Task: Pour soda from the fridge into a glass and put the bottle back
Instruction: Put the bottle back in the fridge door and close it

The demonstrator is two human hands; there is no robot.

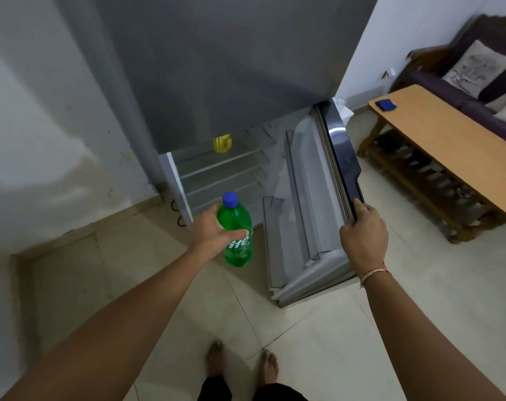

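Left hand: the left hand (214,230) is gripping the bottle (236,231) round its upper body, fingers wrapping the far side and thumb lying across the label.
Right hand: the right hand (363,231) is clasping the outer edge of the fridge door (342,157), fingers curling over the dark rim and the back of the hand facing the camera.
Bottle: green plastic with a blue cap (230,200), it is hanging in the air above the tiled floor (303,328), just in front of the open fridge (217,68) and left of the door.
Bottle axis: the long axis is standing close to upright, cap pointing up and toward the fridge shelves (222,169), base pointing down at the floor.
Left arm: it is reaching forward from the lower left, nearly straight, wrist in line with the forearm.
Right arm: it is stretching forward from the lower right, with a thread band (374,274) circling the wrist.
Door: it is standing swung open to the right, its inner racks (301,204) facing the camera.
Fridge interior: a yellow item (222,143) is sitting on an upper shelf; what it is cannot be told.
Surroundings: a wooden table (448,146) is standing to the right with a blue object (384,104) lying on it, and a sofa (463,62) with cushions is sitting behind it.
Feet: two bare feet (215,357) are standing on the tiles at the bottom of the view.
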